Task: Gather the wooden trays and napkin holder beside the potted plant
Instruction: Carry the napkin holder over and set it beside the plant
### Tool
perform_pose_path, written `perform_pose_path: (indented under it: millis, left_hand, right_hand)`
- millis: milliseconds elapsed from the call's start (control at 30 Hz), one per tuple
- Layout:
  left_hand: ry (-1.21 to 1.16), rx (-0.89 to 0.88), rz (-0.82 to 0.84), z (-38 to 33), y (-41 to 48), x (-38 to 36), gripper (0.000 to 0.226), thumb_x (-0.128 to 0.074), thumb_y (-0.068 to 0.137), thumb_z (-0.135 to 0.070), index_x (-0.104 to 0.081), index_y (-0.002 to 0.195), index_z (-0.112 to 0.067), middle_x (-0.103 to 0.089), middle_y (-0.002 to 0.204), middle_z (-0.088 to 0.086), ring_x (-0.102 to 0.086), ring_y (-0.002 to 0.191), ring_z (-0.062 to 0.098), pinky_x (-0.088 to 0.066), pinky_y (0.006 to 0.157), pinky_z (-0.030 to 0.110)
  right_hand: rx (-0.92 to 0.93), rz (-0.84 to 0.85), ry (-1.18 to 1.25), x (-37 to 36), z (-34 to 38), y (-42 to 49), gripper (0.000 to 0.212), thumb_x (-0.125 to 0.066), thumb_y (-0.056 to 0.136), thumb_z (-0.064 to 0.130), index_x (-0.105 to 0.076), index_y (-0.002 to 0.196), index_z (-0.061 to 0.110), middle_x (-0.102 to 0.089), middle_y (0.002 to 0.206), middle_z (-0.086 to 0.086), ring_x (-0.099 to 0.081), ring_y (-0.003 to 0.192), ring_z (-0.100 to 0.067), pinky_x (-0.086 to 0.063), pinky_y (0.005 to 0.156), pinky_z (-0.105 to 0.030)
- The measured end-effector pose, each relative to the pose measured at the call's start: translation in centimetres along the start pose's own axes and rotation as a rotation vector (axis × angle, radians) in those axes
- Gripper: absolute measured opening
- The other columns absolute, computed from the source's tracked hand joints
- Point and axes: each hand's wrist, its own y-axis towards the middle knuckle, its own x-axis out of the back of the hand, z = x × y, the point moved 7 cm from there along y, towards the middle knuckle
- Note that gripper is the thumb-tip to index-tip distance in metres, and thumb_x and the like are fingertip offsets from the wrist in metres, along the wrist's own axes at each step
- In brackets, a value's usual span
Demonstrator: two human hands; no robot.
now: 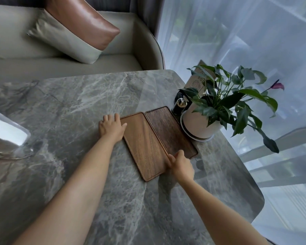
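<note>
Head view, looking down on a grey marble table (pixel 74 110) veined in white, with rounded corners. Beyond its far edge sits a pale sofa (pixel 12 48) carrying a cushion (pixel 74 32) that is half brown, half pale. Sheer curtains (pixel 237 32) hang past the table's right edge.

Near the far right corner stands a potted plant (pixel 224 101) – dark green leaves and one purple bloom in a white pot on a white saucer. Behind the leaves leans a tan napkin holder (pixel 196 82) with printed marks, partly hidden. A small dark object (pixel 179 105) with a shiny top stands just beside the pot; I cannot tell what it is.

Two wooden trays lie flat side by side, long edges touching, angled toward the far right corner. The darker tray (pixel 168 129) lies next to the plant's saucer. The lighter tray (pixel 145 145) lies on its left, toward the table's middle.

The left hand (pixel 111 127) rests at the far left corner of the lighter tray – fingers loosely spread, thumb lying on the tray's rim, not clenched. The right hand (pixel 180 165) is at the near end where the two trays meet, fingers curled and pinching the rim there; which tray's rim cannot be told.

At the left edge, a clear glass item (pixel 9 137) shows only in part.
</note>
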Motion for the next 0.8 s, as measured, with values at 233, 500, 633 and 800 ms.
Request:
perform_pose_path:
  millis: [233, 500, 633, 800]
  left_hand:
    - [0.097, -0.188, -0.173, 2.5, -3.4, 6.0, 0.060, -0.037, 0.094, -0.044, -0.025, 0.142, -0.009, -0.035, 0.143, 0.012, -0.028, 0.133, 0.027, -0.025, 0.106, 0.042]
    - [0.061, -0.194, -0.336, 10.7, -7.8, 15.6, 0.070, -0.030, 0.095, -0.050, -0.004, 0.150, -0.016, -0.003, 0.160, 0.005, -0.002, 0.147, 0.020, -0.004, 0.118, 0.044]
    - [0.049, -0.111, -0.365, 18.3, -10.2, 18.3, 0.075, -0.031, 0.093, -0.054, 0.002, 0.150, -0.019, 0.003, 0.160, 0.002, 0.004, 0.147, 0.017, 0.001, 0.118, 0.043]
    - [0.103, -0.019, -0.283, 27.1, -11.8, 17.8, 0.079, -0.031, 0.091, -0.058, 0.007, 0.149, -0.020, 0.007, 0.160, 0.003, 0.007, 0.147, 0.016, 0.004, 0.118, 0.043]
  right_hand:
    - [0.260, -0.148, 0.007, 2.8, 8.9, -2.1, 0.047, -0.043, 0.094, 0.040, -0.034, 0.126, 0.006, -0.060, 0.116, -0.025, -0.056, 0.104, -0.042, -0.044, 0.077, -0.043]
    - [0.655, -0.117, -0.001, 1.8, 22.8, -8.0, 0.084, -0.053, 0.089, 0.039, -0.001, 0.148, 0.010, -0.011, 0.158, -0.010, -0.012, 0.145, -0.026, -0.017, 0.116, -0.037]
    - [0.852, -0.103, -0.110, -1.1, 29.2, -12.4, 0.091, -0.051, 0.088, 0.043, 0.007, 0.146, 0.004, 0.003, 0.159, -0.011, 0.003, 0.147, -0.021, -0.005, 0.118, -0.030]
    - [0.950, -0.045, -0.232, -6.3, 33.8, -16.3, 0.096, -0.050, 0.088, 0.046, 0.015, 0.144, 0.003, 0.013, 0.158, -0.013, 0.012, 0.146, -0.021, 0.003, 0.117, -0.028]
